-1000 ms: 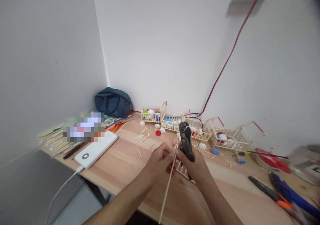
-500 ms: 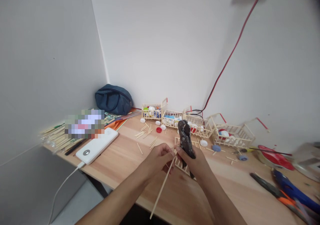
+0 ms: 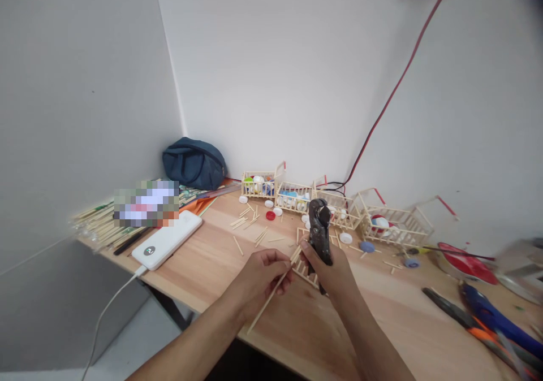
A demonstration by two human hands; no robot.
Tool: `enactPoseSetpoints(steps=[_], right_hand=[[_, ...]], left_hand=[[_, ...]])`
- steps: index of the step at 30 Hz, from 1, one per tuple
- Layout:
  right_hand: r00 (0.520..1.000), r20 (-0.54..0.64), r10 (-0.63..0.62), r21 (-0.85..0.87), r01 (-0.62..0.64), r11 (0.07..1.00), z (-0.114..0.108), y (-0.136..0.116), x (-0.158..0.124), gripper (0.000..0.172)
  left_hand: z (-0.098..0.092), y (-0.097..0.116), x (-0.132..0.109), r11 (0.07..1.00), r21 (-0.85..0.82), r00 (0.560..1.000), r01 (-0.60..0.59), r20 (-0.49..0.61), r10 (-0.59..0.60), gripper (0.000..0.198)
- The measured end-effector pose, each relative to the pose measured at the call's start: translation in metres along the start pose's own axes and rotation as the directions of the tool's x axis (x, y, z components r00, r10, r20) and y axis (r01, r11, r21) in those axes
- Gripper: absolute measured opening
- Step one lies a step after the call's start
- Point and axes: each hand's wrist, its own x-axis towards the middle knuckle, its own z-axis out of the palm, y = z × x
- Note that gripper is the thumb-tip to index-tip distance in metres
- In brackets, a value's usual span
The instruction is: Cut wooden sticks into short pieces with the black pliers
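My left hand point(image 3: 267, 273) pinches a thin bamboo stick point(image 3: 267, 302), which slants down toward the table's near edge. My right hand point(image 3: 328, 268) is wrapped round a black plier-like hand tool point(image 3: 320, 231), its head pointing up and away from me. The right thumb and fingers are close to the stick's upper end; whether they touch it I cannot tell. Beneath and behind the hands lies a flat lattice of glued sticks point(image 3: 302, 235), partly hidden. Short cut stick pieces point(image 3: 261, 235) are scattered beyond my left hand.
Several small stick-built carts point(image 3: 258, 186) with bottle caps line the wall. Loose caps point(image 3: 345, 238) lie before them. At left are a white power bank point(image 3: 167, 239), bundled sticks point(image 3: 95, 223) and a blue pouch point(image 3: 195, 163). Orange-and-black pliers point(image 3: 449, 310) and a blue-handled tool point(image 3: 492, 319) are at right.
The stick's lower end has shifted up and slightly left, and my left hand sits a little lower. The black tool has turned more upright. A short stick piece now shows beyond my left hand.
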Motion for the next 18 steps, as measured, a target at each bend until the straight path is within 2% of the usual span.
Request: enactPoseSetpoints(steps=[6, 11, 15, 18], right_hand=[[0.998, -0.049, -0.04, -0.013, 0.039, 0.999, 0.004, -0.003, -0.006, 0.036], [0.997, -0.035, -0.065, 0.0, 0.065, 0.998, 0.006, -0.004, -0.007, 0.035], [0.997, -0.014, -0.077, 0.015, 0.077, 0.997, 0.008, -0.011, -0.006, 0.034], [0.999, -0.001, -0.039, -0.024, 0.039, 0.999, 0.012, -0.017, -0.004, 0.033]], left_hand=[[-0.002, 0.004, -0.003, 0.999, -0.052, 1.0, 0.007, 0.023, -0.005, 0.013], [-0.003, 0.007, -0.005, 0.999, -0.045, 0.999, 0.017, 0.036, -0.015, 0.012], [-0.006, 0.007, -0.006, 1.0, -0.01, 1.0, -0.002, 0.008, 0.002, 0.012], [-0.012, 0.007, -0.008, 1.0, 0.016, 1.0, -0.007, -0.025, 0.007, 0.012]])
